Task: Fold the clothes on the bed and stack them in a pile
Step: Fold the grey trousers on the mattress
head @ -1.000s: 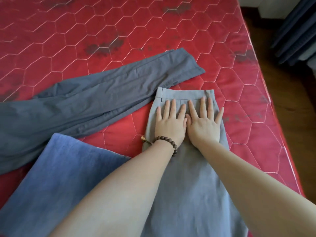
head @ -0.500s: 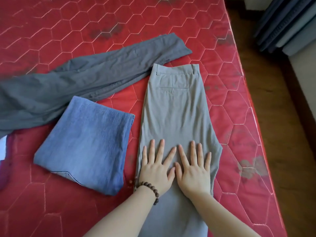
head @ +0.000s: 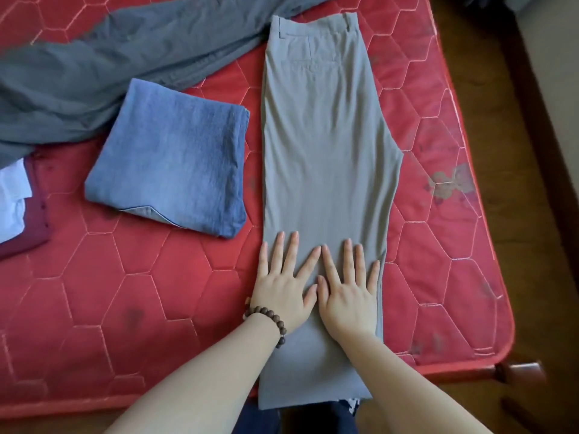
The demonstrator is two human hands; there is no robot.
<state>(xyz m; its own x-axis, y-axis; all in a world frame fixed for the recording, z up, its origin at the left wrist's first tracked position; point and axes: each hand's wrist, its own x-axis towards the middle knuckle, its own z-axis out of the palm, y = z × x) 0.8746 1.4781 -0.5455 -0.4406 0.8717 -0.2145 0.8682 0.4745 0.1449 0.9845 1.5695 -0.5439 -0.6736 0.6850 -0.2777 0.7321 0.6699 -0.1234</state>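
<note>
Your left hand (head: 283, 286) and right hand (head: 347, 292) both lie flat on the light grey trousers (head: 322, 145), fingers straight and spread, thumbs nearly touching. Neither grips anything; the palms press the cloth down. Judged from this posture, you are smoothing the garment before the next fold, which explains the hands placed side by side across its width.

The trousers are folded lengthwise, leg on leg, and run from the waistband at the far end to hems overhanging the near edge of the red mattress (head: 438, 214). That straight lay suits a cross-fold.

Just left of them, apart from them, sits a folded blue garment (head: 175, 158), likely the start of the pile. Beyond it, a dark grey pair of trousers (head: 94, 67) lies unfolded and creased.

A beaded bracelet (head: 266, 321) circles your left wrist.

Limits of view: the dark grey pair is cut off at the top and left edges. White and maroon fabric (head: 18, 208) at the left edge is mostly out of frame; what it is cannot be told. The hems are partly hidden by your forearms.
</note>
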